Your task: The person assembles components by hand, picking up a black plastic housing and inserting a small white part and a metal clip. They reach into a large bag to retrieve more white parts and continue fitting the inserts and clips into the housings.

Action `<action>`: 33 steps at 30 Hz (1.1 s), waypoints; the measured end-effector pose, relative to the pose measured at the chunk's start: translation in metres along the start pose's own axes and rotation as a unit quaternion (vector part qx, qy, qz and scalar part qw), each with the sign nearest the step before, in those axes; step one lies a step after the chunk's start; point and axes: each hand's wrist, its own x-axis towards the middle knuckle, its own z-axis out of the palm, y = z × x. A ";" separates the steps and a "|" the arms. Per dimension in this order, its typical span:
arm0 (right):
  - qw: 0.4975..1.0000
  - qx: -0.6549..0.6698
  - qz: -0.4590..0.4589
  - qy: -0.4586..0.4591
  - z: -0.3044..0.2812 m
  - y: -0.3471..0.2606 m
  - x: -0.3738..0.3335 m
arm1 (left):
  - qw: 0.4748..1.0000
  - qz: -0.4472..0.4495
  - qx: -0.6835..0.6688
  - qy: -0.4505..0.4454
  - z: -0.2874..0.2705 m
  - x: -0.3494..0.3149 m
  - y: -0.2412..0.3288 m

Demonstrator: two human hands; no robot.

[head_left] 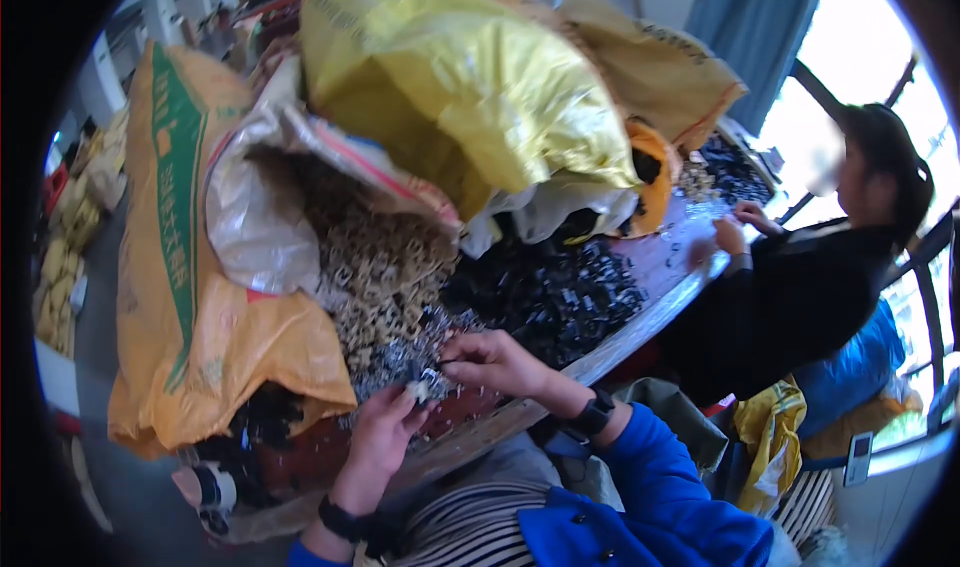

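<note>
Near the table's front edge, my left hand [382,435] pinches a small beige plastic part [418,392] between thumb and fingertips. My right hand [496,363] meets it from the right, its thumb and forefinger closed on a small dark piece against that part. Its exact kind is too small to make out. Just beyond my fingers lies a heap of small silvery metal pieces [395,369]. Behind it, beige plastic parts [385,292] spill out of a white woven sack [262,217]. Small black plastic parts [560,292] are piled to the right.
An orange woven sack [215,307] stands at the left, with a large yellow sack [460,77] at the back. Across the table's right end a person in dark clothing [800,277] handles small parts. The table's wooden edge [470,442] runs before me.
</note>
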 end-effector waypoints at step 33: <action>0.951 -0.223 -0.107 0.186 0.053 0.022 -0.024 | 0.996 -0.065 -0.043 -0.046 -0.007 0.006 -0.018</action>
